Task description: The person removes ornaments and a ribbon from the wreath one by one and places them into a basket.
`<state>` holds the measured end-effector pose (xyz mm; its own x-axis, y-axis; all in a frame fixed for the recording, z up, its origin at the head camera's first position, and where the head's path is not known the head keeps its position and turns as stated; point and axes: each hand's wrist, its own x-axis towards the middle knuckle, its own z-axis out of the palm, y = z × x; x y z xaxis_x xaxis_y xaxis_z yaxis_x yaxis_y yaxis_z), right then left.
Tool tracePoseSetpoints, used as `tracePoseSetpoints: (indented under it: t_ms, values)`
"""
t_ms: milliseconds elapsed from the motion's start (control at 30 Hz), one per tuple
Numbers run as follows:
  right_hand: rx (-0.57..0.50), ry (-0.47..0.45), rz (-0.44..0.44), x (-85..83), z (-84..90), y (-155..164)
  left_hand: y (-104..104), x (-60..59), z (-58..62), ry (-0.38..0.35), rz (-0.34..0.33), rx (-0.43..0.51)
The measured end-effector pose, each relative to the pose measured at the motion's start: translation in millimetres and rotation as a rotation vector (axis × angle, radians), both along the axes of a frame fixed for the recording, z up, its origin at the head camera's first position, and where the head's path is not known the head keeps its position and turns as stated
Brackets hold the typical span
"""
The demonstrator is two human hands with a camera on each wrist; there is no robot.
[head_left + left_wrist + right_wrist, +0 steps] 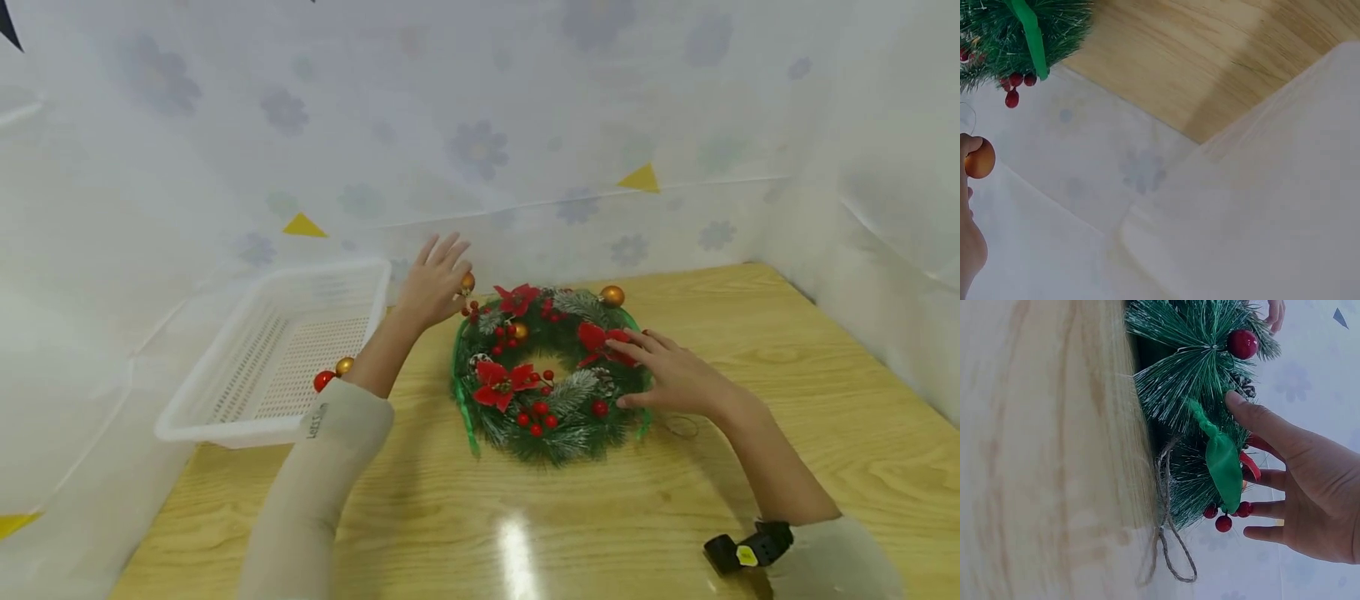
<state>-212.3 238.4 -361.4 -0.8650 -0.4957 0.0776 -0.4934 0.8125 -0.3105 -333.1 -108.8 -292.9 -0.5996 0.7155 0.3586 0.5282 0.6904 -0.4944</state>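
A green Christmas wreath (555, 442) with red poinsettias, berries and frosted sprigs lies flat on the table. At its far left edge, my left hand (431, 290) pinches a gold bauble (981, 160); a thin thread loop shows above it in the left wrist view. My right hand (682, 379) rests on the wreath's right side, fingers spread over a red poinsettia (596, 342) and thumb against the greenery. Gold baubles sit at the wreath's far right edge (612, 296) and inner left (519, 331). A green ribbon (1224, 469) hangs beside the right fingers.
Left of the wreath stands a white plastic basket (225, 433). Beside my left sleeve, a red bauble (324, 381) and a gold bauble (344, 366) show at the basket's right. A twine loop (1179, 569) trails from the wreath. White flowered sheeting (480, 200) surrounds the table.
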Motion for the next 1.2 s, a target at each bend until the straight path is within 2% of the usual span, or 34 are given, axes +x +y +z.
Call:
tracePoseSetpoints:
  t_ms: [167, 333, 633, 900, 1200]
  values:
    - [-0.006, -0.007, 0.007, -1.5, -0.2, -3.7, -16.1, 6.1, 8.3, 0.035, -0.007, 0.009]
    - [-0.005, 0.0, 0.009, -4.5, -1.2, -3.5, -34.9, 14.0, 15.1, 0.031, 0.04, -0.016]
    - [0.009, -0.006, 0.008, -9.1, 0.5, -4.2, -92.7, 32.1, 23.1, -0.082, 0.183, 0.051]
    - [0.014, -0.008, 0.012, -9.6, 0.0, -2.1, -145.4, 38.8, 13.1, -0.18, 0.313, 0.121]
    - [0.016, -0.008, 0.013, -9.5, 0.9, 1.1, -180.7, 45.0, -10.3, -0.239, 0.396, 0.119]
